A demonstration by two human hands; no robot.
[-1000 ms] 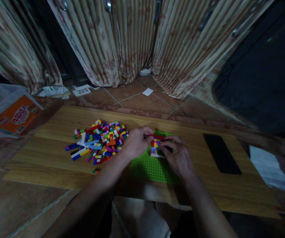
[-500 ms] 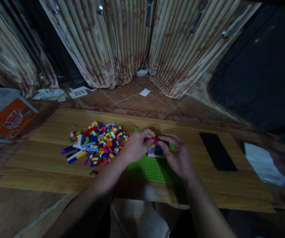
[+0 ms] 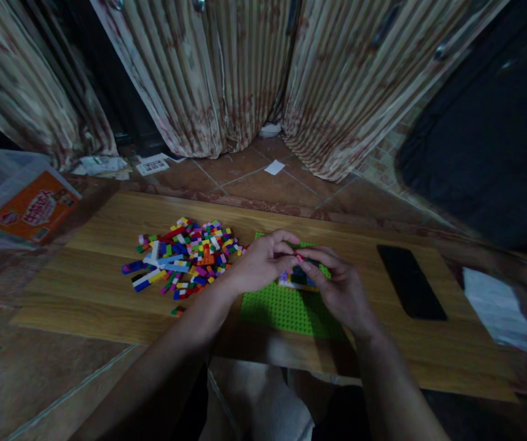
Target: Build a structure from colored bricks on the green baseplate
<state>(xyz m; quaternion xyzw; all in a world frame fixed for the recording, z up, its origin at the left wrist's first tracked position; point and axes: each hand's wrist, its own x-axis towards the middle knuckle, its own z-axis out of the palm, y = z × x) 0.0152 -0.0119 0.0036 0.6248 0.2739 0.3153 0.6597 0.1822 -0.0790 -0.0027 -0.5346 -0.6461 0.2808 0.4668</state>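
Observation:
A small red toy brick (image 3: 299, 258) is pinched at the fingertips of my right hand (image 3: 342, 286). My left hand (image 3: 263, 262) is closed at the brick's left side, thumb and fingers meeting at it, partly hiding it. Beneath both hands lies a green studded baseplate (image 3: 286, 312). On it is a low build of bricks (image 3: 297, 280), with a white lower edge and purple and dark pieces; the hands cover part of it.
A heap of mixed toy bricks (image 3: 194, 251) spreads over the wooden board (image 3: 93, 269) to the left. A black phone (image 3: 411, 282) and a white paper (image 3: 504, 309) are at the right. A clear bin (image 3: 10, 165) stands far left, before curtains (image 3: 240, 86).
The whole view has shifted slightly, so things sit a little further right. My hands remain together over the baseplate at the red brick, with the left fingers slightly more raised.

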